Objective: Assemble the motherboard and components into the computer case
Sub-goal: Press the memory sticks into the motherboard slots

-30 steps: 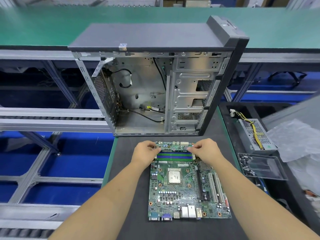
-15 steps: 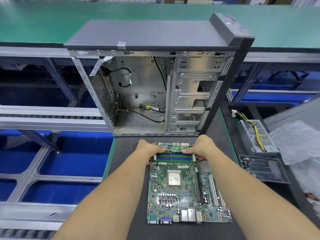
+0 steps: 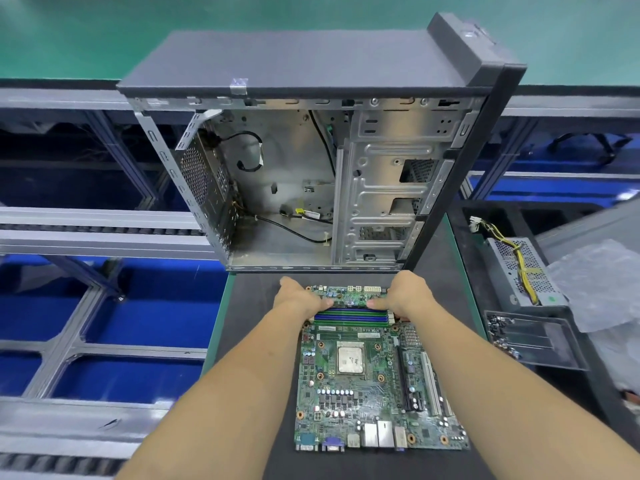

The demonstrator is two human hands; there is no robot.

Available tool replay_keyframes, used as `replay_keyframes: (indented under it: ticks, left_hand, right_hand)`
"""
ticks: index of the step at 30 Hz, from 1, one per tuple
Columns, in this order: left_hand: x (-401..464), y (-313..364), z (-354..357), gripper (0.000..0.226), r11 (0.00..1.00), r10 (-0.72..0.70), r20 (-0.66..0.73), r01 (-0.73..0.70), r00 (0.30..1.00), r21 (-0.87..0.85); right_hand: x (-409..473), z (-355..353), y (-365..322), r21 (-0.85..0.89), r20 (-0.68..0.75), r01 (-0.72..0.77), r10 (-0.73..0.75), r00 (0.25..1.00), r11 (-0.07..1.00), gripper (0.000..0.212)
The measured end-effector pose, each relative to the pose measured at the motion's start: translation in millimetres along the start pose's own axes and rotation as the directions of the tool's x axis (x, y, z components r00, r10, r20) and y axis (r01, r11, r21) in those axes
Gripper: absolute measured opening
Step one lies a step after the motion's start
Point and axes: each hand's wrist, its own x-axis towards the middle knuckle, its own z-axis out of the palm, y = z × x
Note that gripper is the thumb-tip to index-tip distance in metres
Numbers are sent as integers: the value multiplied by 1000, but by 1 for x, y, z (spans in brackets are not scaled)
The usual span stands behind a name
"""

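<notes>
The green motherboard (image 3: pixel 374 386) lies flat on the dark mat, with its port side nearest me. At its far end sit blue and green memory slots (image 3: pixel 349 317). My left hand (image 3: pixel 299 297) and my right hand (image 3: pixel 405 292) hold the two ends of a memory module (image 3: pixel 349 306) standing in the farthest slot. Both thumbs lie along its top edge and point toward each other; the other fingers are hidden behind the hands. The open computer case (image 3: pixel 311 174) stands upright just beyond the board, its bare metal interior with loose black cables facing me.
A power supply (image 3: pixel 523 268) with yellow wires lies to the right, with a clear plastic tray of screws (image 3: pixel 530 337) nearer me. Crumpled plastic wrap (image 3: pixel 602 282) lies at the far right. The mat (image 3: pixel 256 306) ends at a green edge on the left, with conveyor rails beyond.
Both hands have slid inward along the memory module and pushed down on it, thumbs now closer together. My view has moved nearer to the case.
</notes>
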Motion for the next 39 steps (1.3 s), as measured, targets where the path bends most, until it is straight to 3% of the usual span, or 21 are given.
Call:
replay_keyframes:
  ticks: [3, 10, 19, 23, 26, 29, 31, 36, 39]
  left_hand:
    - [-5, -2, -1, 83, 999, 34, -2, -34, 999, -1]
    - [-14, -6, 9, 101, 999, 42, -34, -43, 999, -21]
    - [-7, 6, 18, 108, 994, -59, -115, 69, 992, 85]
    - [-10, -19, 13, 97, 988, 136, -116, -126, 984, 93]
    - [-12, -53, 7, 89, 948, 310, -164, -317, 936, -17]
    - [-15, -76, 9, 63, 902, 424, -194, -432, 885, 1]
    - [-20, -83, 16, 52, 883, 462, -228, -468, 857, 29]
    - [-30, -83, 25, 55, 871, 480, -245, -491, 842, 19]
    - [-32, -82, 26, 55, 878, 466, -245, -479, 850, 10]
  right_hand:
    - [-3, 0, 3, 51, 7, 3, -4, 1000, 999, 64]
    - [-11, 5, 6, 202, -20, 13, -10, 1000, 979, 70]
    - [-12, 12, -15, 59, -11, -46, 46, 999, 997, 64]
    - [-21, 13, -1, 165, -86, 20, -5, 996, 986, 66]
    - [-37, 25, 31, 325, -241, 130, -50, 969, 937, 56]
    - [-53, 45, 52, 264, -307, 207, -121, 944, 942, 61]
    - [-53, 51, 53, 186, -307, 231, -167, 937, 955, 56]
    - [-54, 50, 44, 109, -290, 190, -151, 945, 976, 55]
    - [-57, 53, 39, 47, -304, 165, -143, 942, 985, 34]
